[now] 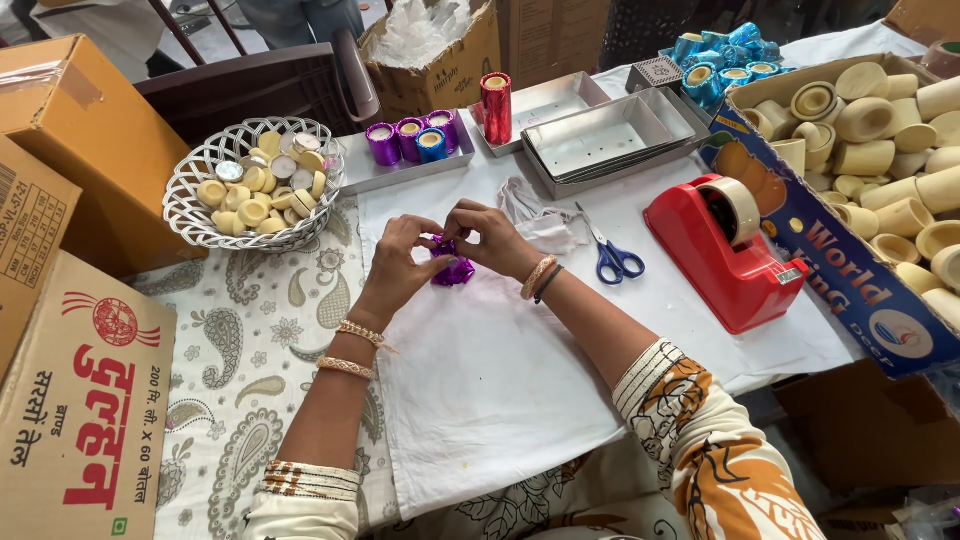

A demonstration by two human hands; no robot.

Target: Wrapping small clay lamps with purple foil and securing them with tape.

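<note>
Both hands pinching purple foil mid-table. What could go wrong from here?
1. The purple foil piece is crumpled between the left hand and right hand; thin foil may tear under the pinch.
2. The scissors lie just beside the right wrist; a sideways move might knock them.
3. The upright red foil cylinder stands tall and narrow, so a forward reach could tip it.

Bright, even, diffuse light; soft faint shadows under hands; mild glare on foil and steel trays; sharp focus; slight wide-angle edge distortion.
</note>
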